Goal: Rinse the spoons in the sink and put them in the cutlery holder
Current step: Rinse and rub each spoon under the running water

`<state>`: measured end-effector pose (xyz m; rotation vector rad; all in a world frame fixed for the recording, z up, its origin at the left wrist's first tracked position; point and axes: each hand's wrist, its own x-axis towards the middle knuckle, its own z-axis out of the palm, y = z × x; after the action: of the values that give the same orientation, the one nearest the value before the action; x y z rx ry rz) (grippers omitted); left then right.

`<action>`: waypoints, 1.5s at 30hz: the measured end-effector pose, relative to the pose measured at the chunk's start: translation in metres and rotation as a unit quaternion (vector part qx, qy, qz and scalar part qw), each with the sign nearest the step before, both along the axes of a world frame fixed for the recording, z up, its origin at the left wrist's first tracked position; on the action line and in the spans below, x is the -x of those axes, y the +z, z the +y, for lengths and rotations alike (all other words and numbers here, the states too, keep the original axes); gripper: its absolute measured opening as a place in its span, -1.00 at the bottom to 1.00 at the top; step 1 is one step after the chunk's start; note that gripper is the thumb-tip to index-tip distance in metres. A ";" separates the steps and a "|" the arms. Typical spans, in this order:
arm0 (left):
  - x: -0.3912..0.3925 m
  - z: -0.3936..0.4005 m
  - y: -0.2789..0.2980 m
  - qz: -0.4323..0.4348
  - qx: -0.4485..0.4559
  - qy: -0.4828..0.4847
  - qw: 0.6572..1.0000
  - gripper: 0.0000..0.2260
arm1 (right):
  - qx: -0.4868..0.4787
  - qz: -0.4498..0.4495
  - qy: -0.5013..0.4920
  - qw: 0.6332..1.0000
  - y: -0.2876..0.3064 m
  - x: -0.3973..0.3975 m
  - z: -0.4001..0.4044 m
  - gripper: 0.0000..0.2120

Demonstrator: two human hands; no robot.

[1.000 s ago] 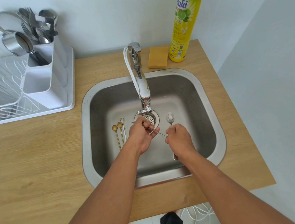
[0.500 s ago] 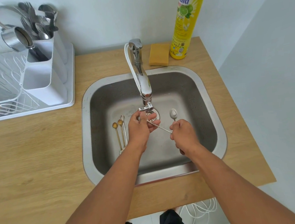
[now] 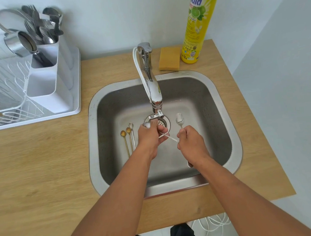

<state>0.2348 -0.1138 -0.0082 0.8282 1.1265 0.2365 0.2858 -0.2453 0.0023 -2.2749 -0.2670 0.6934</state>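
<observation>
Both my hands are in the steel sink (image 3: 222,97), under the tap (image 3: 153,91). They hold one thin silver spoon (image 3: 168,137): my left hand (image 3: 151,137) is closed around its bowl end, my right hand (image 3: 189,141) pinches its handle. On the sink floor left of my left hand lie two gold spoons (image 3: 124,139) and a silver one (image 3: 132,133). A larger silver spoon (image 3: 179,120) lies right of the drain, its handle passing under my right hand. The white cutlery holder (image 3: 51,80) stands on the left with several utensils in its back compartment.
A white dish rack (image 3: 5,104) on a white tray sits at the left of the wooden counter (image 3: 33,166). A yellow sponge (image 3: 169,58) and a yellow dish soap bottle (image 3: 197,23) stand behind the sink. A metal cup (image 3: 20,44) leans on the holder.
My hands have stayed under the tap with the spoon between them, shifting only slightly. The camera view has drifted a little.
</observation>
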 end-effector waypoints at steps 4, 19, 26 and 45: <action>0.004 -0.005 -0.005 0.018 0.004 0.012 1.000 -0.84 | -0.003 -0.018 0.012 1.000 0.005 0.001 0.000 -0.70; 0.012 0.015 0.004 -0.069 0.132 -0.005 0.989 -0.51 | -0.009 0.023 -0.021 0.999 0.000 -0.005 0.000 -0.72; 0.008 0.002 -0.003 -0.038 0.053 0.016 0.998 -0.86 | 0.009 -0.002 0.017 1.000 0.000 -0.002 -0.004 -0.71; 0.024 -0.018 0.006 -0.017 0.024 -0.069 0.997 -0.80 | -0.044 0.046 0.023 0.998 0.004 0.006 0.017 -0.74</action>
<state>0.2112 -0.1314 -0.0024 0.8520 1.0342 0.1071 0.2798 -0.2282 0.0065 -2.1524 -0.2998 0.7924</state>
